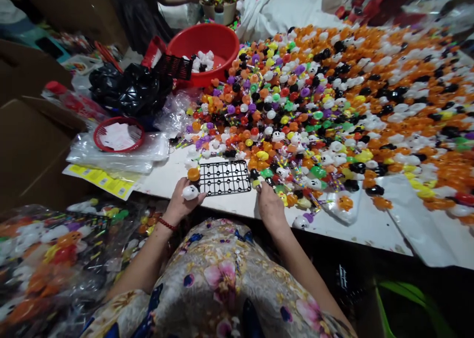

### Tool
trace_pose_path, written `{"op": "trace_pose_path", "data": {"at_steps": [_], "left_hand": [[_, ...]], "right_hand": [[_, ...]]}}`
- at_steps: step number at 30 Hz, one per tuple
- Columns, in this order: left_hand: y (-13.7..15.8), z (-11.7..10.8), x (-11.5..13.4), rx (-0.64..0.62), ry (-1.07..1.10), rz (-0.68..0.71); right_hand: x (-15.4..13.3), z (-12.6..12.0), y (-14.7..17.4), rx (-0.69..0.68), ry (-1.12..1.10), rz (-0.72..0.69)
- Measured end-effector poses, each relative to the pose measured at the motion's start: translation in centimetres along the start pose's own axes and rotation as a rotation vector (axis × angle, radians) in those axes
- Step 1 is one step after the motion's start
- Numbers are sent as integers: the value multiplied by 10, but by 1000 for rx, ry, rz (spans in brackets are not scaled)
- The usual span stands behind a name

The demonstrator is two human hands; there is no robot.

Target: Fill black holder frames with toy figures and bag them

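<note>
A black plastic grid rack [225, 177] with rows of round holes lies near the table's front edge. My left hand [179, 204] is closed at its left end, around a small white plastic head with a black face [190, 193]; the thumb reaches the rack's near left corner. An orange plastic head [193, 174] is just above these fingers. Past the rack's right end, my right hand [272, 207] has its fingers pinched together beside a small pale yellow piece [256, 183]. Whether they grip it is unclear. The heaped small toys [281, 126] begin right beyond this hand.
Orange, white and black toy heads [400, 81] spread over the right side. At the back stands a red basin [207, 34] with white pieces inside. Left are a red basket [118, 134] of papers, a black bag [128, 89] and a cardboard box [29, 150]. Another person [140, 12] is behind.
</note>
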State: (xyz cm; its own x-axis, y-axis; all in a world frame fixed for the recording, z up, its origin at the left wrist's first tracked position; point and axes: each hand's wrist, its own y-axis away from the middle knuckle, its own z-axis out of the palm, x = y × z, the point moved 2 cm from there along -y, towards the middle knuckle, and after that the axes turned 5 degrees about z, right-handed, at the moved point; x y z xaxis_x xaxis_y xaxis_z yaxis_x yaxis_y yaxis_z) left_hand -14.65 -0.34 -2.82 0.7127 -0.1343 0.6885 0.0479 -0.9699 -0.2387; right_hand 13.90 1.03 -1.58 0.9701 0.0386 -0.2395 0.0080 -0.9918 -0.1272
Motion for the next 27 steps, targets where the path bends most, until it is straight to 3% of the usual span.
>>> {"op": "trace_pose_path", "data": {"at_steps": [3, 8, 15, 21, 27], "left_hand": [[9, -10, -9, -39, 74, -17], [18, -34, -15, -142, 21, 89], [17, -77, 14, 147, -56, 157], [11, -68, 47, 28, -70, 444], [4, -48, 46, -18, -157, 508]], "right_hand": [[-12, 4, -1, 58, -126, -27], [-37, 5, -5, -58, -258, -208], [-71, 10, -10, -236, -442, -303], [-101, 27, -20, -442, -815, -237], [-117, 32, -25, -564, -867, -253]]}}
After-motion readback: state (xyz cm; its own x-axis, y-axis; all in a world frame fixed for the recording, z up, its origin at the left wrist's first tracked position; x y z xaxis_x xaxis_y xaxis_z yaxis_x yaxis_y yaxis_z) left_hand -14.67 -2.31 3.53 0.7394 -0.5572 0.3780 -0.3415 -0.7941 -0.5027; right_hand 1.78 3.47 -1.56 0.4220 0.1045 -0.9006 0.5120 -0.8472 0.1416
